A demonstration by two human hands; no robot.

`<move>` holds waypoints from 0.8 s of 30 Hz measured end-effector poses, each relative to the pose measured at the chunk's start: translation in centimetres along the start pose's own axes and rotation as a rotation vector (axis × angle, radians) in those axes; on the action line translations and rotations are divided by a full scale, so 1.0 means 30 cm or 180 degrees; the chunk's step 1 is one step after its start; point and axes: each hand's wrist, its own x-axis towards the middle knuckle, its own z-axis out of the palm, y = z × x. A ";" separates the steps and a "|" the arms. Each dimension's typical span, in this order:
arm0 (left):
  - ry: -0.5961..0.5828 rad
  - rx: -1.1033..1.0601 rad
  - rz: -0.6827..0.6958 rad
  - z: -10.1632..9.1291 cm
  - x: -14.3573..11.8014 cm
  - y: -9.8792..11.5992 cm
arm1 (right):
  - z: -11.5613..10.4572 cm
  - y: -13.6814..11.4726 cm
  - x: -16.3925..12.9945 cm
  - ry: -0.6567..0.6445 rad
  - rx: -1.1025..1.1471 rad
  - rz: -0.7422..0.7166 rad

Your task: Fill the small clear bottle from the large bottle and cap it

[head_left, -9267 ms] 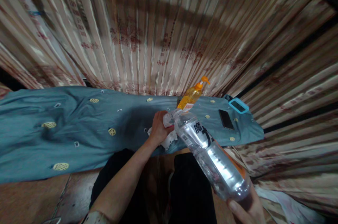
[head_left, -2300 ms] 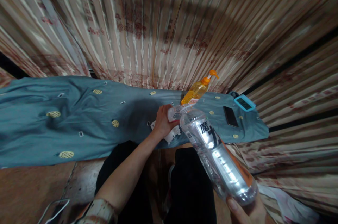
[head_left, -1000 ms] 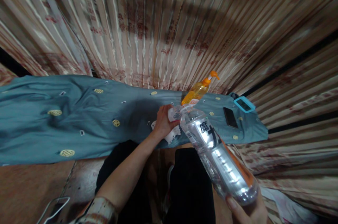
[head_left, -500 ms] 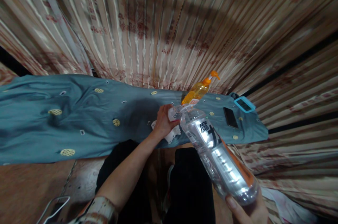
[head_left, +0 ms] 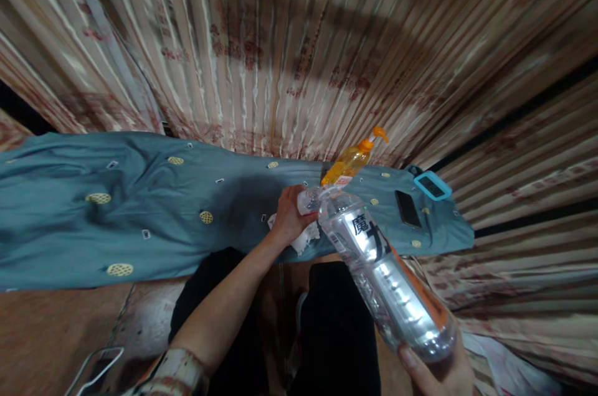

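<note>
One bottle (head_left: 387, 278), diagonal, neck (head_left: 327, 192) leftward, right fingers (head_left: 409, 358) gripping base (head_left: 436, 340), left fingers (head_left: 300, 223) gripping clear plastic (head_left: 307, 201)

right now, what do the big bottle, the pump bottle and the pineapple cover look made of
The big bottle is probably glossy plastic: partly see-through with bright highlights. The pump bottle is likely smooth plastic, being translucent. The pineapple cover looks like matte fabric, softly creased; fibre unclear.
</note>
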 end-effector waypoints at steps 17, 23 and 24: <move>-0.0087 0.0031 -0.0073 -0.009 0.004 0.010 | 0.000 -0.020 0.001 -0.0004 -0.0062 0.0005; -0.0069 0.0040 -0.0069 -0.008 0.002 0.010 | -0.001 -0.018 0.002 -0.0046 -0.0071 0.0026; -0.0065 0.0043 -0.0066 -0.007 0.002 0.009 | 0.000 -0.019 0.001 -0.0021 -0.0054 0.0056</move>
